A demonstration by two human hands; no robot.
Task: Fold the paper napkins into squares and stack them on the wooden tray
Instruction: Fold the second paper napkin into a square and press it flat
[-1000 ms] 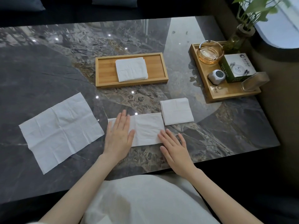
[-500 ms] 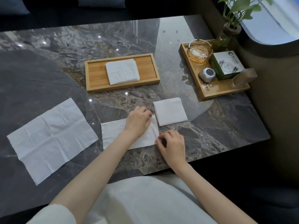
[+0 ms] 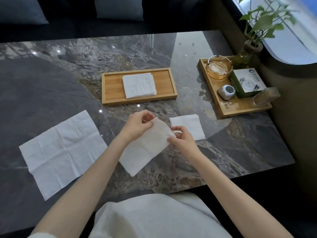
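Between the left hand (image 3: 137, 125) and right hand (image 3: 182, 140), both pinching it, hangs a half-folded white paper napkin (image 3: 145, 148); beyond them, folded squares (image 3: 139, 85) already sit on the rectangular wooden tray (image 3: 111, 86), while left of them a flat unfolded white napkin (image 3: 63, 152) waits.

I see soft, matt, faintly creased paper in the half-folded napkin (image 3: 147, 146) pinched at its far corners, polished glossy veined marble in the table (image 3: 68, 69) beneath it, smooth satin-finished light wood in the wooden tray (image 3: 112, 88) beyond my grip, and clear amber glass in the bowl (image 3: 218, 69) far right.
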